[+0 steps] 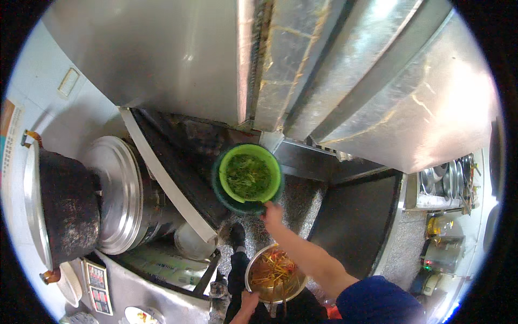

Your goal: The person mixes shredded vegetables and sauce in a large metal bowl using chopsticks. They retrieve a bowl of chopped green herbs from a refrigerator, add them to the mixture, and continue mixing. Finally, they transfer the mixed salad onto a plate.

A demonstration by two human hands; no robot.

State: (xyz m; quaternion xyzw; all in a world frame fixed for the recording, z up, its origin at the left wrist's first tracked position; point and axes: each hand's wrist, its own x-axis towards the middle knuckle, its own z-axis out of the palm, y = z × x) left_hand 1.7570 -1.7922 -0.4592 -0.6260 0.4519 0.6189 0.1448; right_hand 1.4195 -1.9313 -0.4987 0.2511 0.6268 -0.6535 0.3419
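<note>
My left hand (249, 301) grips the rim of a round metal bowl (259, 299) held low in front of my body. Yellowish strips and red pieces of food (275, 269) lie in the bowl. My right arm reaches forward, and my right hand (272, 213) is closed on the near rim of a bright green plastic basin (277, 162). Chopped leafy greens (249, 174) fill the lower part of that basin. It sits inside or on top of a darker green container (217, 190); which of the two is hidden.
Large metal pots with lids (115, 194) stand at the left. A steel counter (170, 301) at lower left bears a plate of food (141, 316). Steel hood panels (174, 52) span the top. At the right are a rack of pans (443, 182) and a bottle of yellow liquid (439, 226).
</note>
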